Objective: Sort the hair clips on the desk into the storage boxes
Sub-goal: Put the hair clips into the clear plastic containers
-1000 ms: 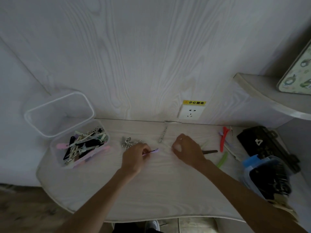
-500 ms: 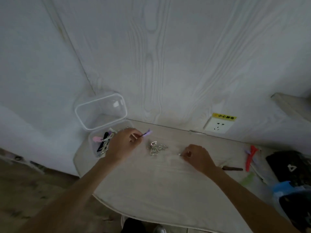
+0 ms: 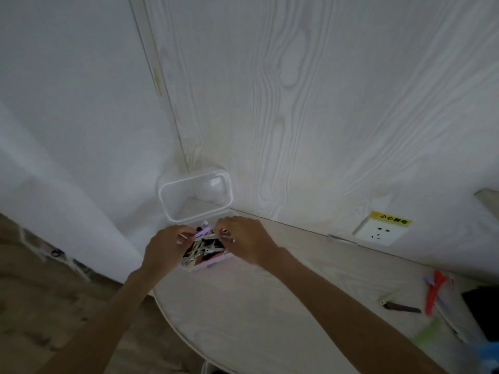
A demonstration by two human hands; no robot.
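A clear storage box [image 3: 208, 261] full of mixed hair clips stands at the desk's far left corner, its hinged lid [image 3: 195, 197] raised against the wall. My left hand [image 3: 164, 245] pinches a purple clip [image 3: 202, 232] over the box. My right hand [image 3: 244, 240] is at the box's right edge, fingers curled round small silver clips [image 3: 228, 236]. On the desk at the right lie a red clip [image 3: 434, 291], a dark brown clip [image 3: 402, 307] and a green clip [image 3: 428, 333].
A white wall socket [image 3: 380, 230] with a yellow label sits above the desk's back edge. A black object [image 3: 483, 306] and something blue [image 3: 488, 357] are at the far right edge. The rounded desk front drops to wooden floor [image 3: 40, 306] at the left.
Both hands moved left to the box: the left carried the purple clip over it, the right came from mid-desk with silver clips. The silver pile on the desk is gone. The view swung left.
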